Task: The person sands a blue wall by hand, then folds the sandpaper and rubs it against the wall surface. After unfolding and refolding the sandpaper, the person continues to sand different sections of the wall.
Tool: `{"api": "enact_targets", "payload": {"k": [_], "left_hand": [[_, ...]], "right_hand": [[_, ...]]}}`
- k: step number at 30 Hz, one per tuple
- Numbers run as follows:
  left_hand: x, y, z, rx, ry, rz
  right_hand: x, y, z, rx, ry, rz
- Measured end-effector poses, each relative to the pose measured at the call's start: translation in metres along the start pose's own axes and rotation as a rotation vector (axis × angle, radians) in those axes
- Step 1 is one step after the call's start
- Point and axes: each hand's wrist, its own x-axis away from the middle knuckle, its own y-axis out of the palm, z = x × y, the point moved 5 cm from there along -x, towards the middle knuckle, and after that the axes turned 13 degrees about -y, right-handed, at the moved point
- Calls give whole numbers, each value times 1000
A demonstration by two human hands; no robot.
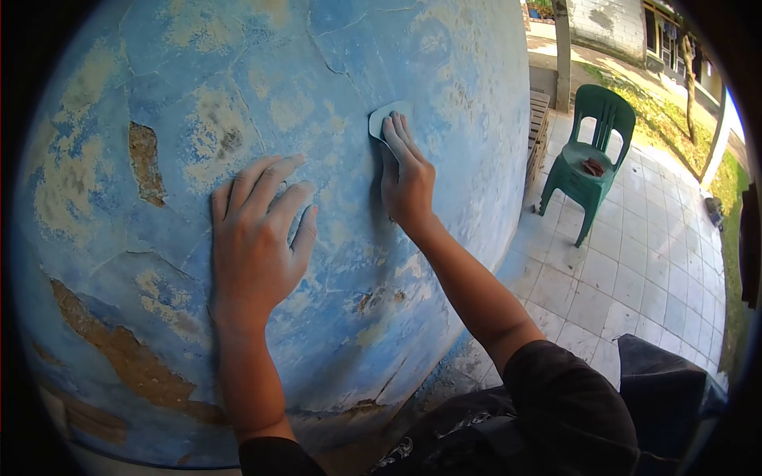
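Observation:
A blue wall (333,222) with worn, chalky paint fills most of the view. My right hand (407,174) presses a thin pale sheet, apparently sandpaper (381,120), against the wall's upper part; its fingers lie together over the sheet, and one rounded edge shows past them. Lower and to the left, my left hand (258,230) rests on the wall with fingers spread, holding nothing. Fine pale dust coats the fingers of both hands. Near the left hand, a brown bare patch (145,163) shows where paint and plaster have come away.
A green plastic chair (591,155) stands to the right on the tiled floor (611,274), with small reddish-brown pieces (593,166) on its seat. Wooden slats (537,131) stand beside the wall's far end. A dark covered object (663,397) is at lower right.

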Motion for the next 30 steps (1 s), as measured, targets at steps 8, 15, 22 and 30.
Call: {"api": "enact_targets", "payload": {"k": [8, 15, 22, 30], "left_hand": [[0, 4, -2, -27, -29, 57], [-2, 2, -1, -1, -4, 126], [0, 4, -4, -13, -6, 99], [2, 6, -6, -35, -9, 108]], "right_hand": [[24, -3, -20, -38, -279, -208], [51, 5, -50, -65, -85, -123], [30, -4, -1, 11, 1, 16], [78, -2, -37, -72, -38, -124]]}}
